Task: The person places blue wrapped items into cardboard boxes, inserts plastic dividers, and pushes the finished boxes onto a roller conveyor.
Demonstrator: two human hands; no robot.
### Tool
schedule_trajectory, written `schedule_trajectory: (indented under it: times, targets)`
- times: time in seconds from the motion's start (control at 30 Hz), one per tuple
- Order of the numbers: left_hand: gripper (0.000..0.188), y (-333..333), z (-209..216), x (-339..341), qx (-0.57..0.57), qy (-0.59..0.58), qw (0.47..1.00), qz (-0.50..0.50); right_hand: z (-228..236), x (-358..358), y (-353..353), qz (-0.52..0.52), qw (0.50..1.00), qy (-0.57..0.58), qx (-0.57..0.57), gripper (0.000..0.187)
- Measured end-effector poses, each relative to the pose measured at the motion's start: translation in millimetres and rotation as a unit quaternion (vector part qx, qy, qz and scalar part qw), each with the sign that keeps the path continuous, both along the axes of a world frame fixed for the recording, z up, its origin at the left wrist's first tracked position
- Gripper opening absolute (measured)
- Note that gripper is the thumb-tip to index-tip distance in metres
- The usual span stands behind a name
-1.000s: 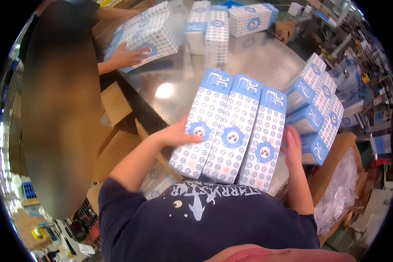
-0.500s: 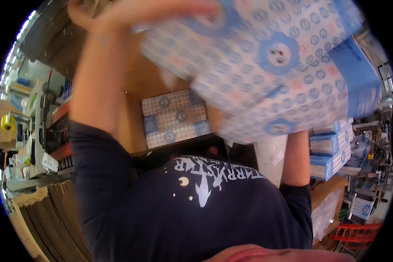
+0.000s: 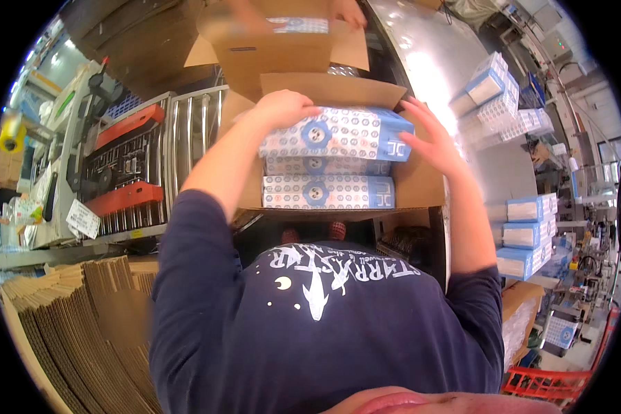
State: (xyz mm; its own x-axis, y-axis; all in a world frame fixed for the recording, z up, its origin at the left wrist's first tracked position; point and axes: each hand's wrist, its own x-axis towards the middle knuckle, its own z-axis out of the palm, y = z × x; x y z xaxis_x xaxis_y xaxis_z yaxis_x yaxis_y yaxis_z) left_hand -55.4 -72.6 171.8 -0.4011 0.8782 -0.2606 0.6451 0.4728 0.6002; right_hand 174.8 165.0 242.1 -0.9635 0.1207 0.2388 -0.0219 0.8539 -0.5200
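Observation:
An open cardboard carton [image 3: 421, 181] stands in front of me, holding several white tissue packs [image 3: 286, 192] with blue ends and a printed round emblem. The farthest tissue pack [image 3: 348, 134] sits higher than the others and leans slightly. My left hand [image 3: 283, 110] is closed over the far left end of that pack. At its blue right end, my right hand [image 3: 431, 138] has its fingers spread, the thumb side against the pack and the other fingers by the carton's far right corner. How deep the packs below go is hidden.
Beyond my carton, another person's hands [image 3: 348, 12] are at a second open carton [image 3: 276, 52]. Rollers [image 3: 186, 131] run along the left. More tissue packs [image 3: 524, 234] are stacked on the right. Flattened cardboard [image 3: 69, 324] stands at lower left, a red basket [image 3: 545, 381] at lower right.
Several packs held up in front of me have come down into the carton, which now looks fuller. Both hands have lowered to it, and my right hand's fingers have spread.

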Motion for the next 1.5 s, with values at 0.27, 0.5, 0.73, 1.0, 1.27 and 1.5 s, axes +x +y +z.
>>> schedule_trajectory:
  times: [0.27, 0.5, 0.73, 1.0, 1.27, 1.5]
  targets:
    - [0.068, 17.1, 21.0, 14.6, -0.131, 0.117, 0.984, -0.019, -34.8, -135.2, -10.0, 0.130, 0.860, -0.468, 0.156, 0.069]
    - [0.066, 20.2, -27.1, 1.4, -0.115, 0.155, 0.981, -0.008, -77.6, -162.2, -8.0, 0.188, 0.769, -0.593, -0.146, 0.077]
    - [0.063, 25.8, -78.4, 36.7, -0.114, 0.113, 0.981, 0.105, -134.0, -139.3, 4.7, 0.150, 0.857, -0.490, 0.047, 0.092]
    - [0.034, -30.6, -63.4, 82.3, 0.035, 0.142, 0.984, 0.098, -86.8, -69.5, 11.4, 0.262, 0.927, -0.191, 0.186, 0.036]
    - [0.056, -72.7, 34.0, 144.3, 0.029, -0.164, 0.945, 0.281, -109.2, -7.5, 124.0, 0.132, 0.956, -0.116, -0.236, 0.048]
    - [0.067, -52.9, -5.6, 153.4, -0.153, -0.171, 0.973, 0.009, -141.3, -42.0, 34.6, 0.275, 0.922, -0.149, 0.228, 0.068]
